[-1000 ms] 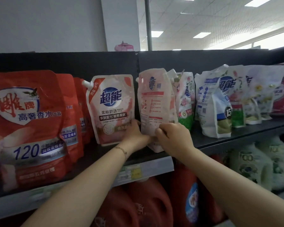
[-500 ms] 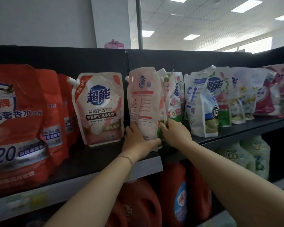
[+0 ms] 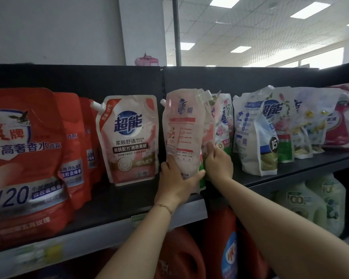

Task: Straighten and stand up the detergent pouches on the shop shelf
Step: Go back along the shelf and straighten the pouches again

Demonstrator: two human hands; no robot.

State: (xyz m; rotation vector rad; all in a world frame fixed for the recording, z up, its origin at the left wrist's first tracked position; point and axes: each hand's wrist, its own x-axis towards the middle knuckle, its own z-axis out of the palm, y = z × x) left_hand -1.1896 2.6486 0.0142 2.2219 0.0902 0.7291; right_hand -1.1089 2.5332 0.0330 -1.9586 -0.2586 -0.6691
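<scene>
Head view, single frame.

- Left hand (image 3: 175, 179): fingers (image 3: 166, 165) wrapped round the lower left edge of the pale pink pouch (image 3: 181, 133), thumb across its lower front. Clamped on the pouch. Thin bracelet (image 3: 165, 207) on the wrist.
- Pale pink pouch: upright, printed back panel facing the camera, base at the front edge of the black shelf (image 3: 113, 200), spout at top left.
- Right hand (image 3: 218, 165): fingers curled at the right edge of the same pouch, one finger (image 3: 210, 148) pointing up. They lie against the second pink pouch (image 3: 208, 127) and the floral pouch (image 3: 223, 125) standing just behind. Contact is partly hidden; cannot tell whether these fingers clamp anything.
- Left of the left fingers: pink pouch with blue logo (image 3: 129, 137), upright, apart from the held one. Further left, a row of red pouches (image 3: 28, 158).
- Right of the right fingers: white-and-blue pouch (image 3: 254, 137), then more pouches leaning on one another.
- Below the fingers, lower shelf: red jugs (image 3: 181, 256); pale green jugs (image 3: 314, 202) to the right.
</scene>
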